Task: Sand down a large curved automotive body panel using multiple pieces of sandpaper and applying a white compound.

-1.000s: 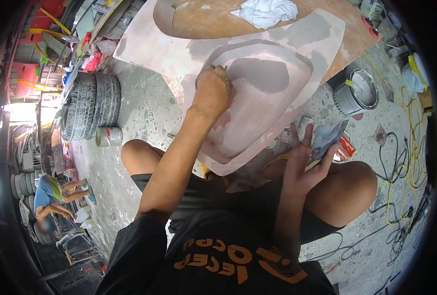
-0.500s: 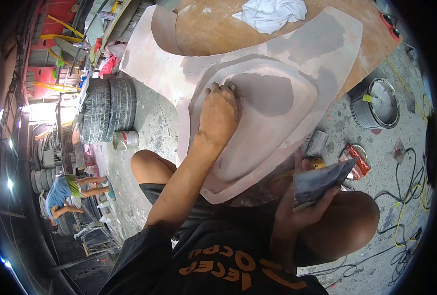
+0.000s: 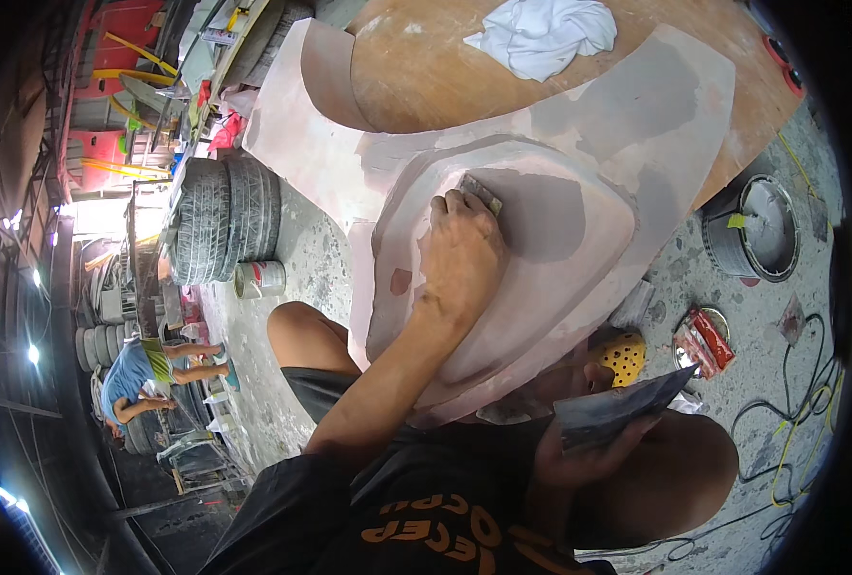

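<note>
A large moulded panel [image 3: 541,287], pale pink with grey smoothed patches and a raised rounded shape, lies before me. My left hand [image 3: 464,251] is closed on a small flat scraper [image 3: 482,195], whose edge meets the panel beside the dark grey patch. Left of that hand, a small reddish-brown spot [image 3: 400,281] shows on the surface. Low on the right, my right hand [image 3: 600,454] grips a thin dark plate [image 3: 622,410], held tilted over my right knee. Part of its fingers is hidden behind the plate.
A brown board [image 3: 426,67] lies under the panel, with a white cloth [image 3: 546,36] on it. To the right stand a bucket of grey paste [image 3: 757,230] and a red packet [image 3: 706,343], near cables. Tyres [image 3: 201,220], a tin [image 3: 259,279] and a bending person [image 3: 134,379] are left.
My left hand has shifted right across the panel with the scraper, and the reddish-brown spot now shows. The plate in my right hand is lower and flatter. The whole view has shifted slightly.
</note>
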`<state>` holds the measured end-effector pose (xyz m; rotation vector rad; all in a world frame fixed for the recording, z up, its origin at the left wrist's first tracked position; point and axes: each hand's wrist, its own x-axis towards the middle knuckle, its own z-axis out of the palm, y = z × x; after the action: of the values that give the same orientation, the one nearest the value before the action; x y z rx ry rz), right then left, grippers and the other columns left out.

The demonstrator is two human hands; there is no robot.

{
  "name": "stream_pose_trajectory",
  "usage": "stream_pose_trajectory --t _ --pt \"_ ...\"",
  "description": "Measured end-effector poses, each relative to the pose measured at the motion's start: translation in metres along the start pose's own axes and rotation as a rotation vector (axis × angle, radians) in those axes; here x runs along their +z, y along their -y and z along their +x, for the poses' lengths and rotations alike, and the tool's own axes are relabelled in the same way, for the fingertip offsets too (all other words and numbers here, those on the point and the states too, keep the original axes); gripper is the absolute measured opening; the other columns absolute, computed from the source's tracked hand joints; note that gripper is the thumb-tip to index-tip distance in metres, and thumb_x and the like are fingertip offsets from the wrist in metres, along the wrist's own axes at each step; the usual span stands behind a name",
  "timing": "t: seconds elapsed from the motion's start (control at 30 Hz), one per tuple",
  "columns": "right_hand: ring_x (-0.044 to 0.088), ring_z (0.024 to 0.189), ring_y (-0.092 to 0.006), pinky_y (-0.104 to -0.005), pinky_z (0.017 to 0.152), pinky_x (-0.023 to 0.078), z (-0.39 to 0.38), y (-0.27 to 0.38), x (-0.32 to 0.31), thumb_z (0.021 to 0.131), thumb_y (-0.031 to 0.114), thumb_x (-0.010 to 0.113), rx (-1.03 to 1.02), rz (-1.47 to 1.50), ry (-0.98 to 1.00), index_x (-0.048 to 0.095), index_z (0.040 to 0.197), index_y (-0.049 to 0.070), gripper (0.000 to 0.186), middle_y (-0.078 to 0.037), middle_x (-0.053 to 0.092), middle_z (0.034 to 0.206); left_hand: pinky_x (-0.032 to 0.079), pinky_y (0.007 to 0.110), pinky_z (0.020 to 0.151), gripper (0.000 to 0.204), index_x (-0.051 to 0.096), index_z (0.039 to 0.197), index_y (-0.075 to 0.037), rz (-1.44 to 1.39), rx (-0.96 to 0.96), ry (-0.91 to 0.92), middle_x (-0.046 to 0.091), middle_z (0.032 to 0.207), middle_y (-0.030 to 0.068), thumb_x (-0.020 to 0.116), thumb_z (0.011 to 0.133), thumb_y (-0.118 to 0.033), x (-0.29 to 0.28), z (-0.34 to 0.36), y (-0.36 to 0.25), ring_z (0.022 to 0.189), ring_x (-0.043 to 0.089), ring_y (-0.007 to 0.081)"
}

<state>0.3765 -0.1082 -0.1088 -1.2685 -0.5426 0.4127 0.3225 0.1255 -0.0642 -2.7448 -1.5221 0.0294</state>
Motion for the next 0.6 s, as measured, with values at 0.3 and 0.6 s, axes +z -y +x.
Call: stream_pose_trajectory --t 0.3,0.6 --pt "0.059 0.110 -0.0410 -0.0534 0.097 0.052 0.011 0.002 0.000 0.092 0.000 0.065 -0.259 -0.342 0.016 0.010 0.158 0.007 0.087 -0.034 0.028 0.149 0.046 0.050 0.082 0.016 0.057 0.091 0.009 -0.022 0.046 -0.120 0.057 0.091 0.0270 0.055 0.085 -0.006 0.001 0.003 -0.025 0.086 0.054 0.0421" --pt "0.057 0.112 -0.0413 -0.0606 0.102 0.047 0.016 0.008 0.005 0.092 0.001 0.064 -0.225 -0.167 0.046 0.009 0.158 0.009 0.086 -0.034 0.030 0.147 0.042 0.042 0.090 0.032 0.065 0.097 0.015 0.112 0.237 -0.057 0.060 0.098 0.0276 0.055 0.077 -0.007 -0.001 -0.003 -0.046 0.088 0.053 0.0339"
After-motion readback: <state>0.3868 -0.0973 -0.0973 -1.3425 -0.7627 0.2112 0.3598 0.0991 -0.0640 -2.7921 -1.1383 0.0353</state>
